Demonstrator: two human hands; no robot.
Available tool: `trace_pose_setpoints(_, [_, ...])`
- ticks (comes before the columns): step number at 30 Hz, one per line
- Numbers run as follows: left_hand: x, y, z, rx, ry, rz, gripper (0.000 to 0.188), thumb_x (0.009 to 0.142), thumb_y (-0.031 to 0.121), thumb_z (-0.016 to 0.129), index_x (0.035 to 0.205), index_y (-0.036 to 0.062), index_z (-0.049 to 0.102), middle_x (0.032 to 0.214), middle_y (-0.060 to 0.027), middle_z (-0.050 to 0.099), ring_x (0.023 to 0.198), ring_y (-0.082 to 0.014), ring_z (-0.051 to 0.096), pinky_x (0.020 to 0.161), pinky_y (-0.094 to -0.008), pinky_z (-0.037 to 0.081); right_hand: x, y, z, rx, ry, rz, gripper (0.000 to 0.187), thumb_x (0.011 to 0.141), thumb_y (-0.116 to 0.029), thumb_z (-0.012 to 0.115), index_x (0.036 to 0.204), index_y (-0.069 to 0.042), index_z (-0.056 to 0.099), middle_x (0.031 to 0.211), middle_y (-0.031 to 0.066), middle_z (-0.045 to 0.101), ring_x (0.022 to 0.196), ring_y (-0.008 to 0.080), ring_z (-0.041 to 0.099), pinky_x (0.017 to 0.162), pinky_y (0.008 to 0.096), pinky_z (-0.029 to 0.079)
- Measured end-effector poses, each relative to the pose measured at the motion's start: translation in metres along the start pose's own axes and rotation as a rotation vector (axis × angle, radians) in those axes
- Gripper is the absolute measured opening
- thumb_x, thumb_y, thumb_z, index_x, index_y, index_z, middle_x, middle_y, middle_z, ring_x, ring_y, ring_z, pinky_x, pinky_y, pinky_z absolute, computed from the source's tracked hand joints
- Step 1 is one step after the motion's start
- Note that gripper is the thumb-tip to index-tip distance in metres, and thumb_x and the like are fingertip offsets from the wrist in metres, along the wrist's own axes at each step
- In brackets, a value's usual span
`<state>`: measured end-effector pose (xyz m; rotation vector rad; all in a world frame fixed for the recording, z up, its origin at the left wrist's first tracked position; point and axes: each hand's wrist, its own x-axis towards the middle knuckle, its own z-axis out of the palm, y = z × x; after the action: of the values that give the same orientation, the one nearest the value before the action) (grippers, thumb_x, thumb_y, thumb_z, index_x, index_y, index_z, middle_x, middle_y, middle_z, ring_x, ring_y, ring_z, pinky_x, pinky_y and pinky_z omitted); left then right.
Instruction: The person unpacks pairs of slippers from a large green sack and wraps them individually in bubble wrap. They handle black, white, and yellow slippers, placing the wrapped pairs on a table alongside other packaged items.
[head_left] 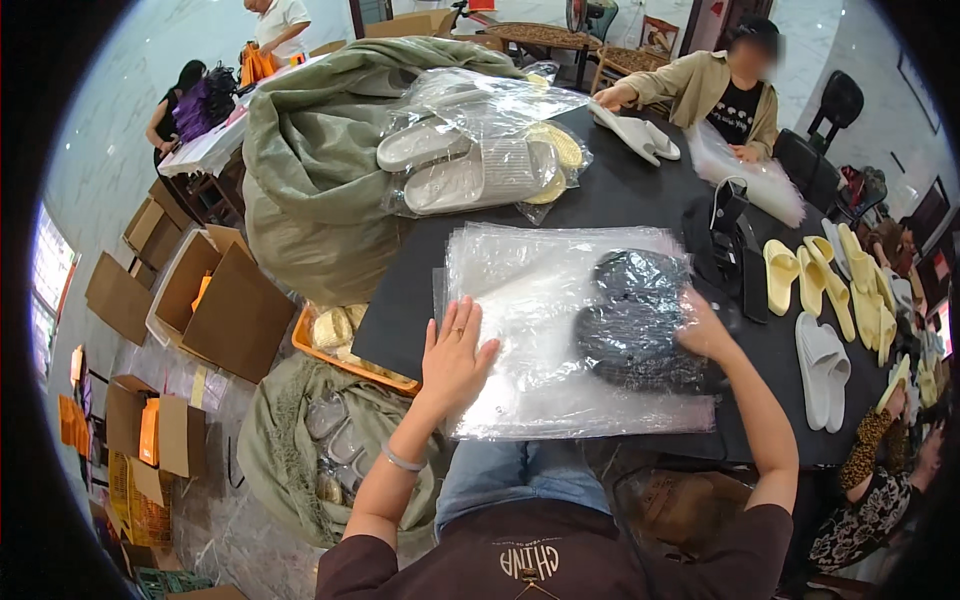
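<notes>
A stack of clear plastic bags (520,330) lies on the black-topped table in front of me. On the stack's right half is a pair of dark slippers (640,320), seen through shiny clear film. My left hand (456,350) rests flat on the stack's left edge, fingers stretched out, holding nothing. At the right end of the dark slippers, my right hand (702,325) grips them; its fingertips are partly hidden and a little blurred. Just right of that hand stand black straps or slippers (735,245), partly dark against the table.
Bagged grey slippers (470,180) lie on a large green sack (310,170) at the far left. Pale yellow slippers (780,275) and grey-white slippers (822,370) line the right side. Across the table a co-worker (700,85) handles white slippers (638,135). Cardboard boxes (235,310) stand left.
</notes>
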<state>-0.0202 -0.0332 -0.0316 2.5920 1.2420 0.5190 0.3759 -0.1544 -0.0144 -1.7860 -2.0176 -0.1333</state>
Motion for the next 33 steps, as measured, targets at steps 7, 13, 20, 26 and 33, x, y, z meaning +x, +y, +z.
trace_pose_setpoints(7, [-0.001, 0.010, -0.007, 0.075, 0.004, 0.004, 0.091, 0.080, 0.062, 0.046, 0.135, -0.0072, 0.025, 0.143, -0.0217, 0.020, 0.136, -0.0312, 0.013, 0.109, -0.0449, 0.008, -0.020, 0.004, -0.126, -0.363, 0.344, 0.227, 0.024, 0.063, 0.002, 0.058, 0.085, 0.011, 0.055, 0.100, 0.0273, 0.055, 0.101, 0.0439, 0.048, 0.098, 0.0432, 0.034])
trace_pose_setpoints(13, [-0.002, 0.021, -0.018, 0.088, -0.008, 0.082, 0.085, 0.082, 0.057, 0.047, 0.135, -0.0047, 0.025, 0.143, -0.0229, 0.020, 0.135, -0.0334, 0.013, 0.109, -0.0451, 0.011, 0.010, -0.066, -0.175, -0.224, 0.519, 0.429, 0.018, 0.067, -0.001, 0.058, 0.082, 0.007, 0.054, 0.088, 0.0248, 0.056, 0.087, 0.0412, 0.052, 0.078, 0.0429, 0.041])
trace_pose_setpoints(20, [-0.010, 0.012, -0.008, 0.065, 0.133, 0.406, 0.041, 0.079, 0.021, 0.054, 0.118, 0.0062, 0.053, 0.124, -0.0146, 0.049, 0.119, -0.0334, 0.041, 0.102, -0.0437, 0.026, 0.095, -0.188, -0.033, 0.006, 0.167, 0.021, 0.031, 0.070, -0.031, 0.063, 0.065, 0.000, 0.061, 0.069, 0.0178, 0.059, 0.075, 0.0326, 0.056, 0.067, 0.0423, 0.043])
trace_pose_setpoints(26, [-0.012, 0.015, 0.008, -0.115, 0.009, 0.201, 0.044, 0.073, 0.020, 0.060, 0.115, 0.0064, 0.056, 0.118, -0.0156, 0.053, 0.115, -0.0344, 0.044, 0.099, -0.0459, 0.030, 0.096, -0.187, 0.073, 0.059, 0.097, 0.133, 0.037, 0.076, -0.033, 0.059, 0.073, 0.004, 0.064, 0.081, 0.0169, 0.062, 0.086, 0.0301, 0.056, 0.080, 0.0401, 0.041])
trace_pose_setpoints(33, [-0.011, 0.026, 0.008, 0.020, 0.016, 0.077, 0.058, 0.089, 0.036, 0.041, 0.133, -0.0008, 0.033, 0.140, -0.0239, 0.027, 0.132, -0.0356, 0.022, 0.107, -0.0453, 0.017, 0.079, -0.075, 0.041, -0.275, 0.095, 0.624, 0.040, 0.079, -0.035, 0.053, 0.074, 0.002, 0.066, 0.079, 0.0215, 0.062, 0.080, 0.0344, 0.060, 0.075, 0.0440, 0.044])
